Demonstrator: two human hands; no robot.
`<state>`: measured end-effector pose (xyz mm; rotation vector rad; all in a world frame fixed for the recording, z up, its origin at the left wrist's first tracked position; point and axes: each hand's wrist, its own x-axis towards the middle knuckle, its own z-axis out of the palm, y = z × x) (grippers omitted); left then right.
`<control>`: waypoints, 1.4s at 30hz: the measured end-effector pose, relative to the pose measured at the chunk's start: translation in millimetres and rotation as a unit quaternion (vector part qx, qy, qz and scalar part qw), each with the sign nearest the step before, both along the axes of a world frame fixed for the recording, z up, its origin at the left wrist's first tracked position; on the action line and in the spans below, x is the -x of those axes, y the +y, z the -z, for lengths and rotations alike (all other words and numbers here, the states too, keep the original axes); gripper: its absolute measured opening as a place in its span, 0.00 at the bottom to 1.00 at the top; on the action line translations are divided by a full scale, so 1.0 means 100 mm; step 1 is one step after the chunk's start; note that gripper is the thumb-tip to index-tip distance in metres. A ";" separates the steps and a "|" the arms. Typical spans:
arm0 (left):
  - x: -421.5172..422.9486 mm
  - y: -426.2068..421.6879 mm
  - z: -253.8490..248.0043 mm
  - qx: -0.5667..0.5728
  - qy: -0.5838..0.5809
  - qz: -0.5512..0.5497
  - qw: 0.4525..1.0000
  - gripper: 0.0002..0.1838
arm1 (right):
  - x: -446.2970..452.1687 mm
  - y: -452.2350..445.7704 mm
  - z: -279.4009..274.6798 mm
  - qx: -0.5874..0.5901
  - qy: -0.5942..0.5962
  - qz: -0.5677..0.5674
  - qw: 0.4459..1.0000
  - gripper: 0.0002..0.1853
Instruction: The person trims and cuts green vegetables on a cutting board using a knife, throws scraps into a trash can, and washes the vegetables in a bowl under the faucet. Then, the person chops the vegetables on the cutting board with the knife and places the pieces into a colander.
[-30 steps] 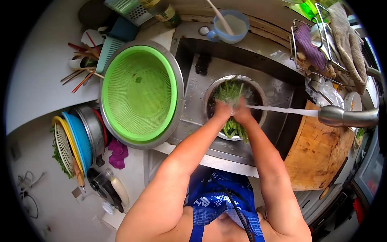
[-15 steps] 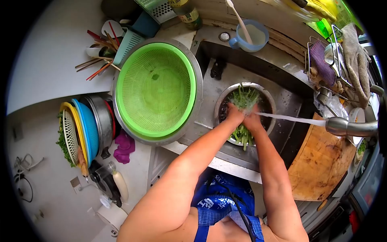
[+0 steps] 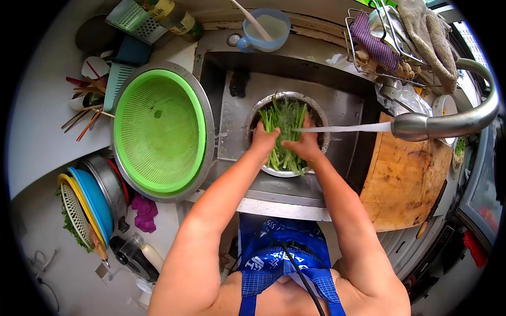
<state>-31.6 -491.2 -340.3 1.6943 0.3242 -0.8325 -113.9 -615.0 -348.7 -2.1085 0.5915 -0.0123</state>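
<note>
A metal bowl (image 3: 325,138) stands in the sink with long leafy green stems (image 3: 287,155) inside it. My left hand (image 3: 265,136) grips the stems from the left side, its thumb lying over them. From the right, my right hand (image 3: 304,146) also holds the stems, thumb pointing inward. The fingertips of both hands are hidden among the greens. A stream of water from the faucet (image 3: 421,127) falls on the greens between my hands.
Left of the sink (image 3: 348,174) rests a green colander (image 3: 158,142) in a metal basin. A wooden cutting board (image 3: 406,184) lies on the right. Behind the sink are a blue cup (image 3: 271,39) and a wire rack (image 3: 363,66) with gloves. Stacked baskets (image 3: 95,200) stand lower left.
My hands have moved apart, from close together under the water to opposite sides of the stems. The greens are more spread out. The camera view has shifted, so the surroundings appear further left.
</note>
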 end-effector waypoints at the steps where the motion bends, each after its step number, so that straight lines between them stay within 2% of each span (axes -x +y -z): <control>1: 0.08 -0.07 0.11 -0.086 -0.049 0.025 0.995 0.23 | -0.04 0.05 0.08 0.000 0.002 0.002 1.000 0.45; 2: 0.15 -0.14 0.31 -0.230 -0.165 0.061 0.957 0.25 | -0.09 0.09 0.24 -0.028 -0.031 -0.033 0.999 0.48; 3: 0.15 -0.08 0.50 -0.231 -0.161 0.064 0.957 0.25 | -0.10 0.12 0.37 -0.056 -0.063 -0.068 0.994 0.50; 4: 0.06 0.00 0.48 -0.074 -0.074 0.081 0.991 0.24 | -0.08 0.11 0.47 0.051 -0.074 -0.134 0.987 0.45; 5: -0.01 0.05 0.44 0.085 0.014 0.094 0.992 0.23 | -0.08 0.10 0.34 0.051 -0.072 -0.132 0.987 0.45; 6: 0.02 0.09 0.37 0.066 -0.046 0.086 0.993 0.18 | -0.08 0.07 0.19 -0.140 -0.026 -0.054 0.988 0.42; 7: -0.01 0.09 0.28 0.066 -0.045 0.089 0.993 0.18 | -0.11 0.04 0.01 -0.324 0.020 0.027 0.945 0.39; 8: -0.03 0.11 0.18 0.085 0.008 0.052 0.995 0.17 | -0.09 0.00 -0.12 -0.412 0.057 0.068 0.907 0.37; 9: -0.03 0.12 0.07 0.102 0.060 0.014 0.993 0.15 | -0.07 -0.03 -0.22 -0.413 0.059 0.070 0.906 0.37; 11: -0.06 0.11 -0.11 0.076 0.056 0.031 0.995 0.14 | -0.06 -0.07 -0.36 -0.480 0.033 0.142 0.865 0.36; 12: -0.08 0.11 -0.20 0.098 0.094 0.004 0.991 0.15 | -0.04 -0.09 -0.38 -0.515 0.016 0.164 0.841 0.36; 15: -0.13 0.22 -0.20 0.134 0.146 -0.013 0.980 0.19 | -0.01 -0.20 -0.59 -0.497 0.021 0.157 0.853 0.36; 16: -0.13 0.21 -0.35 0.106 0.143 -0.009 0.984 0.20 | 0.05 -0.23 -0.41 -0.398 0.015 0.134 0.908 0.42; 17: -0.15 0.21 -0.43 0.079 0.139 -0.004 0.987 0.21 | 0.08 -0.22 -0.32 -0.397 0.013 0.134 0.908 0.42; 19: -0.08 0.26 -0.11 0.061 0.130 0.033 0.989 0.23 | 0.16 -0.20 -0.21 -0.304 0.057 0.106 0.945 0.50; 20: -0.01 0.21 -0.06 0.036 0.157 0.018 0.987 0.22 | 0.14 -0.10 -0.20 -0.129 0.137 0.089 0.978 0.53; 21: 0.05 0.15 0.02 0.012 0.183 0.002 0.983 0.21 | 0.09 0.04 -0.17 -0.129 0.137 0.090 0.978 0.53; 23: 0.12 0.12 0.27 0.030 0.183 -0.012 0.983 0.18 | 0.04 0.30 -0.11 -0.083 0.222 0.110 0.965 0.50; 24: 0.13 0.12 0.34 0.071 0.167 0.000 0.983 0.18 | 0.04 0.22 -0.05 -0.287 0.162 0.087 0.940 0.48; 25: 0.16 0.13 0.37 0.113 0.151 0.011 0.982 0.19 | 0.08 0.20 -0.06 -0.289 0.166 0.089 0.939 0.48; 26: 0.15 0.12 0.18 0.114 0.133 0.012 0.984 0.11 | 0.11 0.17 -0.10 -0.371 0.137 0.088 0.914 0.46; 27: 0.10 0.11 0.03 0.114 0.133 0.012 0.984 0.11 | 0.10 0.14 -0.15 -0.450 0.104 0.085 0.883 0.44; 28: 0.06 0.14 -0.10 0.087 0.136 0.043 0.986 0.11 | 0.10 0.13 -0.25 -0.447 0.109 0.089 0.883 0.38; 29: 0.04 0.17 -0.25 0.057 0.141 0.074 0.986 0.10 | 0.13 0.12 -0.34 -0.449 0.112 0.091 0.882 0.38; 31: 0.00 0.21 -0.42 0.051 0.149 0.070 0.985 0.08 | 0.16 0.06 -0.49 -0.550 0.090 0.143 0.818 0.34; 32: -0.01 0.22 -0.44 0.066 0.170 0.067 0.981 0.08 | 0.15 0.03 -0.58 -0.558 0.131 0.147 0.806 0.33; 33: -0.03 0.23 -0.46 0.081 0.190 0.063 0.976 0.08 | 0.16 0.00 -0.60 -0.557 0.130 0.147 0.807 0.33; 35: -0.05 0.24 -0.56 0.096 0.189 0.070 0.975 0.09 | 0.20 -0.04 -0.65 -0.607 0.128 0.135 0.772 0.32; 37: -0.06 0.26 -0.70 0.166 0.234 0.004 0.958 0.12 | 0.23 -0.05 -0.69 -0.613 0.123 0.122 0.771 0.33; 39: -0.10 0.32 -0.69 0.187 0.235 0.010 0.954 0.15 | 0.28 -0.03 -0.62 -0.638 0.045 0.139 0.756 0.33; 40: -0.11 0.36 -0.65 0.189 0.241 0.024 0.952 0.15 | 0.28 -0.02 -0.60 -0.638 0.045 0.140 0.756 0.33; 42: -0.09 0.39 -0.58 0.191 0.246 0.038 0.949 0.16 | 0.23 -0.03 -0.55 -0.536 0.051 0.160 0.827 0.36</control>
